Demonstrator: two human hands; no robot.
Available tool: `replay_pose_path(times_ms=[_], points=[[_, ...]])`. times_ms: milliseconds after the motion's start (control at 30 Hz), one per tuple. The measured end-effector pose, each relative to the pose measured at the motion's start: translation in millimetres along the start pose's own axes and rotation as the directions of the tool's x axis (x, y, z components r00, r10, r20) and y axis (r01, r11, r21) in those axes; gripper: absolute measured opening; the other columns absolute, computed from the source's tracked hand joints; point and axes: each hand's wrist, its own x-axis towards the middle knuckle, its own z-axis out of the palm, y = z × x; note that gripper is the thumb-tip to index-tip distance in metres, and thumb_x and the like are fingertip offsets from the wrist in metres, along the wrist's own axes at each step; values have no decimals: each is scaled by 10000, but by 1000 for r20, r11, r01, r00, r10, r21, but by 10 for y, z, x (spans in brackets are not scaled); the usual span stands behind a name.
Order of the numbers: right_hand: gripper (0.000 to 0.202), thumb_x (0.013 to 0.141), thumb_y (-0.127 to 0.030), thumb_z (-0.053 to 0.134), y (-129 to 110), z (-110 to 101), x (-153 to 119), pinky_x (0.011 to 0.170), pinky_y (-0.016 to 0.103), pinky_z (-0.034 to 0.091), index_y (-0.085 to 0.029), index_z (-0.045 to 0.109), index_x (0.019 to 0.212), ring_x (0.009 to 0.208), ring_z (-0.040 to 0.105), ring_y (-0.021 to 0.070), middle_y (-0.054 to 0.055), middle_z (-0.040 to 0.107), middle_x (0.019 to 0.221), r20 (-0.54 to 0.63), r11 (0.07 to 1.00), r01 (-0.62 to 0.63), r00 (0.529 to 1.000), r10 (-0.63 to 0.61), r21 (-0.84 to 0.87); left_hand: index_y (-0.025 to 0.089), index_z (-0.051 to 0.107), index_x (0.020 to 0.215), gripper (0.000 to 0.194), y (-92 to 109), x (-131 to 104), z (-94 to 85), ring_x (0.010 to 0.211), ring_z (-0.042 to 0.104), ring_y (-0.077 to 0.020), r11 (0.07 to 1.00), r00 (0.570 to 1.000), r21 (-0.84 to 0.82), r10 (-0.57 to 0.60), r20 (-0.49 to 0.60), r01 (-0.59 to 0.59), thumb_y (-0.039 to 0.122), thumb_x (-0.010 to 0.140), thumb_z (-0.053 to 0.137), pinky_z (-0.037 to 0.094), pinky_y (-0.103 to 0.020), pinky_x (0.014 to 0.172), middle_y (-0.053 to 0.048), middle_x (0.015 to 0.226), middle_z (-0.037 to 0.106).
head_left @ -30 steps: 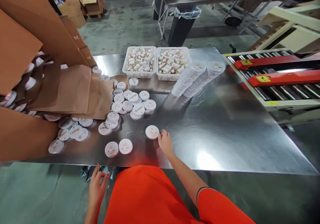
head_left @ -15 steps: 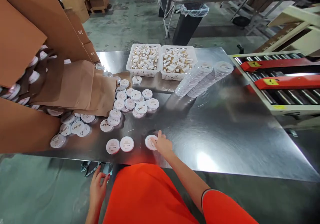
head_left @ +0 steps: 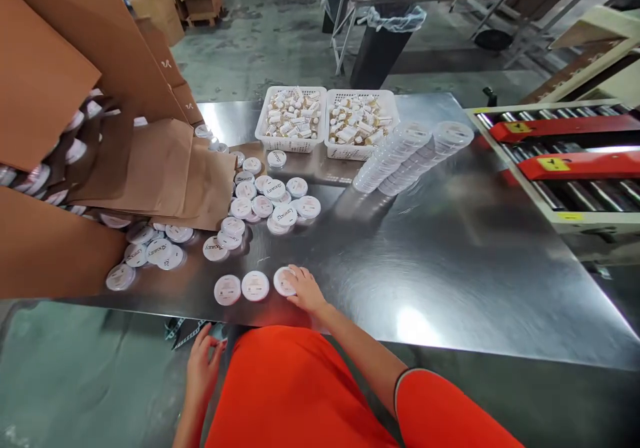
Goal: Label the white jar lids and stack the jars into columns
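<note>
My right hand (head_left: 304, 289) rests its fingers on a round white jar (head_left: 283, 281) near the front edge of the steel table (head_left: 450, 268). That jar sits in a row with two more white jars (head_left: 241, 287) to its left. My left hand (head_left: 203, 365) hangs below the table edge beside my orange shirt, fingers loosely apart and holding nothing. A heap of white lidded jars (head_left: 270, 198) lies further back, spilling from a tipped cardboard box (head_left: 60, 135) on the left.
Two white baskets (head_left: 330, 121) of small bottles stand at the table's back. Leaning stacks of clear lids (head_left: 410, 158) lie to their right. A roller conveyor (head_left: 565, 161) with red bars runs along the right. A black bin (head_left: 380, 41) stands behind.
My right hand has slid the single white jar leftward and toward the front edge, bringing it beside the two jars there. My left hand barely moved.
</note>
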Motion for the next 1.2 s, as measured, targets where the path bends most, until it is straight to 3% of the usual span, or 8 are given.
replay_pose_path(times_ms=[167,300,467,633,833,933,1067,1200], points=[[744,735,-319,691,-247,76,14,1046,442,352,-233,415,1421,1300,383,318,125,362,1507,-48,999,-38,998,39,15,216,635,653,452,25,-61,-18,1192,574,-321,1000,1000,-10,-15,15,15,611,794,468,481,-466,943,-174,1255,626],[800,765,-449,655,-222,-151,210,1071,463,314,-200,349,1460,1349,321,336,149,248,1559,-151,991,-129,980,131,24,228,635,635,505,-11,-131,-45,1180,583,-331,998,997,-1,-70,23,70,686,762,466,498,-466,920,-170,1210,659],[679,846,-228,556,34,-681,975,1062,489,307,-180,312,1478,1389,251,351,146,174,1587,-326,977,-206,928,179,-51,219,647,621,569,-26,-144,-44,1120,621,-354,999,999,-9,-46,1,46,742,740,457,519,-484,892,-191,1158,684],[548,879,-59,412,305,-914,1391,1089,514,241,-168,423,1415,1392,264,321,112,353,1523,-247,986,-55,969,14,-160,215,653,614,593,-34,-130,-4,1037,667,-332,998,998,-26,-50,-44,49,771,714,470,546,-451,852,-178,1123,706],[439,904,-186,441,419,-701,1024,1047,431,325,-168,505,1337,1256,434,276,117,518,1398,-303,997,-56,950,70,54,229,648,587,586,-102,-240,34,1014,671,-352,994,994,-61,-98,-55,95,783,689,490,540,-476,859,-178,1079,721],[475,929,-318,386,469,-446,651,941,376,438,-132,449,1361,1073,567,245,135,627,1220,-365,880,-191,856,365,434,247,649,592,573,-114,-265,28,1028,664,-355,990,991,-66,-126,-40,123,791,674,489,535,-476,868,-166,1085,721],[520,920,-365,291,533,-56,128,759,355,529,-135,392,1374,906,636,219,131,621,1196,-172,522,-328,697,697,787,233,657,596,596,-70,-190,24,1006,673,-343,994,995,-45,-102,-7,101,799,664,483,539,-472,865,-165,1076,725],[486,850,-363,432,515,133,-208,872,388,497,-152,497,1284,1060,590,260,148,586,1208,-181,562,-423,663,727,711,229,647,601,570,14,-75,20,1002,679,-332,999,999,-29,-35,24,36,768,693,485,550,-445,842,-167,1084,722]])
